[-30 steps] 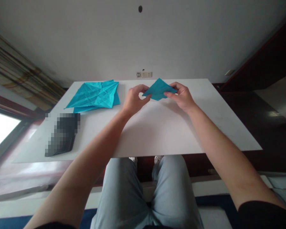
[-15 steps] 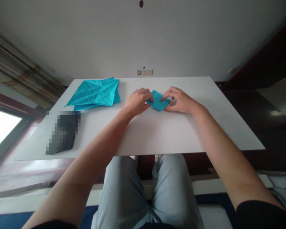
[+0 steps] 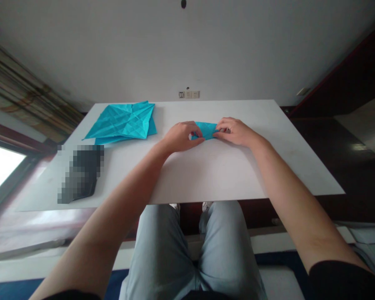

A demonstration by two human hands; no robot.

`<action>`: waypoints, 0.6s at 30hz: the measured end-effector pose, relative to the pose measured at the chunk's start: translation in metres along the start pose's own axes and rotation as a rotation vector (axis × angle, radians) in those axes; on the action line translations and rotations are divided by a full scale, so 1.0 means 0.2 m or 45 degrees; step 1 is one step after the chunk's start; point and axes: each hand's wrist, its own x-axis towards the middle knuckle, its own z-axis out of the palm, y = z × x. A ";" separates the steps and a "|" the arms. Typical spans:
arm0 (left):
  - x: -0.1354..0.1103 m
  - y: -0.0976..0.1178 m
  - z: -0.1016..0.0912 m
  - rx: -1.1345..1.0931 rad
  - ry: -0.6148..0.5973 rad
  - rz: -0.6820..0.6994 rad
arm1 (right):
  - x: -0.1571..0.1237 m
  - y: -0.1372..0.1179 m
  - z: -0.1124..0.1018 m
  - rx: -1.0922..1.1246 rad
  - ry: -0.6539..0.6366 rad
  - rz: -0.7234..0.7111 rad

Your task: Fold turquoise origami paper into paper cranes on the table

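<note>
A small folded blue paper lies flat on the white table, past the middle. My left hand presses on its left end with curled fingers. My right hand pinches and presses its right end. Both hands rest on the tabletop with the paper between them. Only a narrow strip of the paper shows between the fingers.
A stack of creased blue paper sheets lies at the far left of the table. A dark blurred object sits near the left front edge. Wall sockets are behind the table. My knees are below the front edge.
The paper was held up in the air by both hands as a wide diamond. It has come down onto the table and now looks flatter and narrower under my fingers.
</note>
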 end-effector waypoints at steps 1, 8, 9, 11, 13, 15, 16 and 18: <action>0.00 0.00 0.00 -0.025 0.000 -0.037 | 0.01 0.00 0.01 -0.011 0.029 0.035; 0.01 -0.04 0.04 -0.118 0.007 -0.140 | 0.03 -0.01 0.10 0.029 0.158 0.194; 0.01 -0.04 0.04 -0.056 0.028 -0.177 | 0.03 -0.01 0.10 0.005 0.165 0.160; 0.00 -0.02 0.04 0.087 0.068 -0.318 | 0.03 -0.01 0.09 -0.056 0.171 0.104; -0.01 0.02 0.04 0.181 0.057 -0.458 | 0.02 -0.01 0.08 -0.108 0.169 0.089; -0.02 0.05 0.03 0.205 0.007 -0.505 | 0.02 -0.02 0.08 -0.156 0.165 0.091; -0.02 0.06 0.03 0.205 -0.011 -0.500 | 0.02 -0.02 0.08 -0.180 0.162 0.092; -0.02 0.07 0.02 0.198 -0.015 -0.469 | 0.02 -0.02 0.08 -0.217 0.154 0.097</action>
